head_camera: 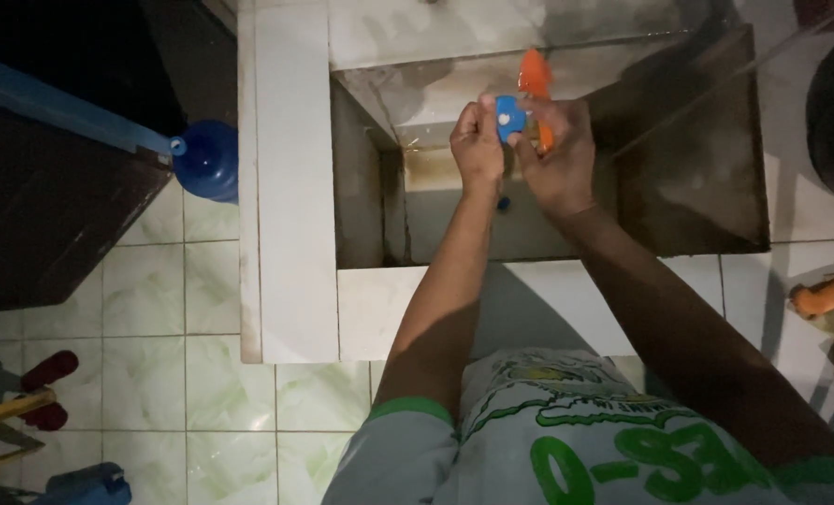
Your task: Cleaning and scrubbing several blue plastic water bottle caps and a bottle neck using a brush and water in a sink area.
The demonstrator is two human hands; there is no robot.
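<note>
Both my hands are raised over a deep tiled sink basin [679, 187]. My right hand [559, 159] grips an orange plastic bottle [535, 75], whose top sticks up above my fingers. My left hand [476, 142] pinches a small blue cap [509, 116] with a white centre, right against the bottle. The two hands touch around the cap. A small blue object [503, 202] lies on the basin floor below them.
A white tiled counter [290, 234] frames the basin on the left and front. A large blue water jug [208, 159] lies on the floor at left by a dark cabinet [43, 206]. An orange tool [824, 295] lies at right. Red-handled items [47, 374] are at lower left.
</note>
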